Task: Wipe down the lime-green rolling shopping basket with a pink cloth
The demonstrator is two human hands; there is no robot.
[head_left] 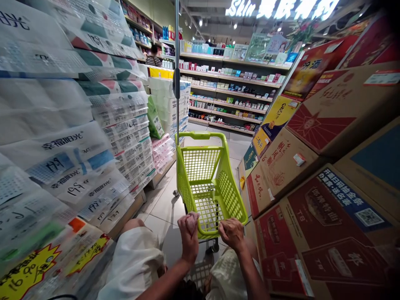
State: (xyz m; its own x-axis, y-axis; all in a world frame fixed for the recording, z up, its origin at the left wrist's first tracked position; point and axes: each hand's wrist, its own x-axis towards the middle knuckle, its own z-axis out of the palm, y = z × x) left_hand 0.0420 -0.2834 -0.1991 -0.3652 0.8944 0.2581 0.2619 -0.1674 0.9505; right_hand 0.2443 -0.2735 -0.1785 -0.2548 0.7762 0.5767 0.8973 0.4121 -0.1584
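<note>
A lime-green plastic shopping cart point(233, 183) with latticed walls stands in front of me between my knees. Its basket holds nothing that I can see, and its handle bar point(201, 135) is at the far end. My left hand point(189, 235) is closed around a crumpled pinkish cloth point(191, 221) beside the basket's near left corner. At the near right corner, my right hand point(231, 232) has its fingers curled over the basket's rim. A dark wheel point(212, 246) shows beneath the near end.
Stacked tissue packs point(71, 146) with handwritten prices line the left side. Liquor cartons point(281, 162) rise close on the right. Shelves of small boxed goods point(231, 83) cross the far end. A thin metal pole point(177, 112) stands at the cart's left. A person point(153, 58) is in the distance.
</note>
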